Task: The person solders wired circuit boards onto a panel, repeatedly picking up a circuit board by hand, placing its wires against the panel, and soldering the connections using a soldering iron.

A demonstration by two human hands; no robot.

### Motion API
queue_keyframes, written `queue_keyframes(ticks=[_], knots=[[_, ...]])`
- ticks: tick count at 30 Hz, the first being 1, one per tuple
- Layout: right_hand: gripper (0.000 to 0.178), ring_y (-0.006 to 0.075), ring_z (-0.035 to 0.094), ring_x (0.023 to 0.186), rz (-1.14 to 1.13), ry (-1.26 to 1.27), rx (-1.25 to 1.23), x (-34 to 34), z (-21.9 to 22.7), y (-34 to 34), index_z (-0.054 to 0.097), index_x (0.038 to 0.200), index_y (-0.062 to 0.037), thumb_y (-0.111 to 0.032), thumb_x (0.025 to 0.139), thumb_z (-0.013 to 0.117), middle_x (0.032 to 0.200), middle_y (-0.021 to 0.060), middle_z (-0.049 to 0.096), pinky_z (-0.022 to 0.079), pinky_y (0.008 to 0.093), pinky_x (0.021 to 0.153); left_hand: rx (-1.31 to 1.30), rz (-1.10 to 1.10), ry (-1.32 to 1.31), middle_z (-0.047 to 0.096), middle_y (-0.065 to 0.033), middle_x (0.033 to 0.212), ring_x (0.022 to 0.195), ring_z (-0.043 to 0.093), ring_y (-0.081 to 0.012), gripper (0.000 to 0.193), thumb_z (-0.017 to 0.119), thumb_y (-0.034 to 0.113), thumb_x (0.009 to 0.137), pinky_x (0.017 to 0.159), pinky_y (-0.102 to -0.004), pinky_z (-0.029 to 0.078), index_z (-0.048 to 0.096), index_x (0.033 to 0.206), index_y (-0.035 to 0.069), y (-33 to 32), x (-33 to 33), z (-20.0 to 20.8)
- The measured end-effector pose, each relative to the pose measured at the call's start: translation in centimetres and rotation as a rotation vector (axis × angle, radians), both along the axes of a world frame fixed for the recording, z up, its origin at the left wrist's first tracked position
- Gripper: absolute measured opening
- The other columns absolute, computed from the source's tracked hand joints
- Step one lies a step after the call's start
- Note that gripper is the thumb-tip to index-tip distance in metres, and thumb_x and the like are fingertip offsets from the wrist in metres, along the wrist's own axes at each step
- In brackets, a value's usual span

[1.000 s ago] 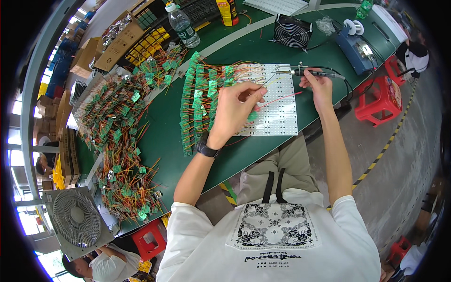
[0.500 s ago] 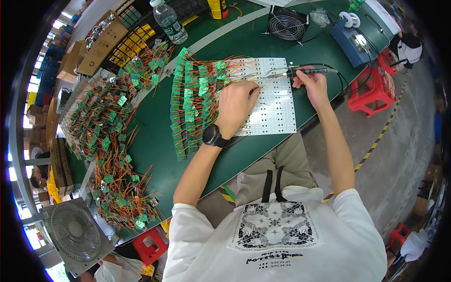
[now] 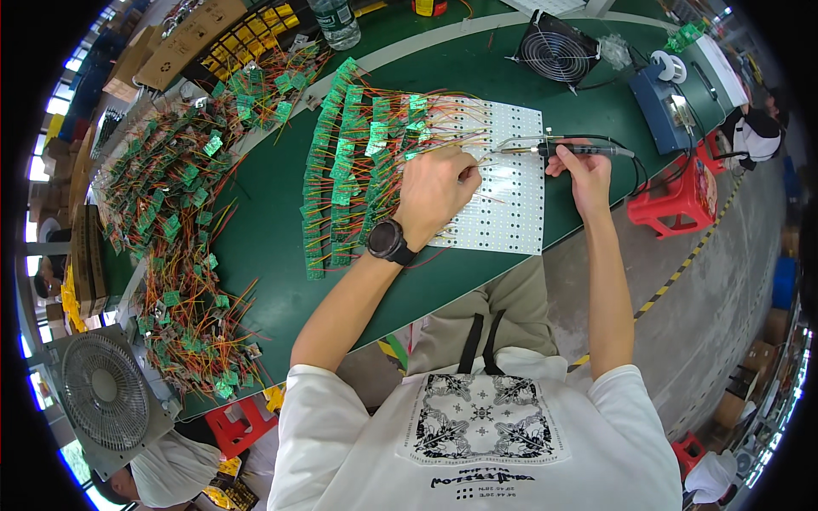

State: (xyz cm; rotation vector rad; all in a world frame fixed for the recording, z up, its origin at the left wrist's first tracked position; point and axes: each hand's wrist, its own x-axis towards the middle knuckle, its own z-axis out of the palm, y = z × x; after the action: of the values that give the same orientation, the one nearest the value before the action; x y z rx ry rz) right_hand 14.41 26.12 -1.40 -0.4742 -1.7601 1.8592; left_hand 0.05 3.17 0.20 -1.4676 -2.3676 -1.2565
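My right hand [image 3: 588, 175] grips a soldering iron [image 3: 558, 150] with a thin feed tube along it. Its bent metal tip points left, over a white panel [image 3: 520, 213] dotted with rows of small round spots. My left hand [image 3: 436, 189], a black watch on its wrist, rests over the panel's left part with the fingers curled together near the tip. What those fingers pinch is hidden; thin wires show around them. Small green circuit boards [image 3: 342, 175] lie in columns left of the panel, their red and yellow wires reaching onto it.
A large heap of wired green boards [image 3: 183, 230] covers the table's left side. At the back are a water bottle [image 3: 336, 24], a black square fan [image 3: 558, 53] and a blue soldering station [image 3: 660, 106] with a solder reel [image 3: 668, 66]. A red stool [image 3: 677, 200] stands right of the table.
The view has shifted a little, so the table's things sit differently in the picture. Both hands stay over the panel, and the soldering iron remains in my right hand near the left fingers.
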Motion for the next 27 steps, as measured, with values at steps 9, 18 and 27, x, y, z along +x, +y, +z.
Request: queue_keyframes(ticks=[9, 18, 27], knots=[[0.022, 0.0178, 0.066, 0.067, 0.032, -0.007, 0.033, 0.09, 0.36, -0.17, 0.062, 0.105, 0.0074, -0.006, 0.089, 0.068, 0.08, 0.0126, 0.068, 0.051, 0.0268, 0.062, 0.027, -0.009, -0.018, 0.068, -0.0121, 0.073, 0.064, 0.066, -0.0283, 0.007, 0.069, 0.006, 0.074, 0.059, -0.035, 0.052, 0.07, 0.078, 0.0, 0.05, 0.02, 0.1], [0.021, 0.0175, 0.066, 0.067, 0.046, -0.02, 0.051, 0.02, 0.63, -0.35, 0.062, 0.105, 0.0075, -0.005, 0.089, 0.067, 0.079, 0.0125, 0.068, 0.051, 0.0265, 0.063, 0.025, 0.0, -0.014, 0.067, -0.0126, 0.072, 0.063, 0.066, -0.0278, 0.007, 0.069, 0.005, 0.073, 0.059, -0.0346, 0.052, 0.07, 0.078, 0.0, 0.06, 0.03, -0.08], [0.021, 0.0184, 0.066, 0.067, 0.038, -0.027, 0.059, 0.04, 0.46, -0.31, 0.062, 0.105, 0.0078, -0.005, 0.089, 0.067, 0.08, 0.0137, 0.068, 0.051, 0.0265, 0.062, 0.015, -0.006, -0.007, 0.067, -0.0124, 0.073, 0.064, 0.066, -0.0279, 0.006, 0.069, 0.005, 0.073, 0.058, -0.0345, 0.052, 0.069, 0.077, 0.0, 0.03, 0.03, 0.0]])
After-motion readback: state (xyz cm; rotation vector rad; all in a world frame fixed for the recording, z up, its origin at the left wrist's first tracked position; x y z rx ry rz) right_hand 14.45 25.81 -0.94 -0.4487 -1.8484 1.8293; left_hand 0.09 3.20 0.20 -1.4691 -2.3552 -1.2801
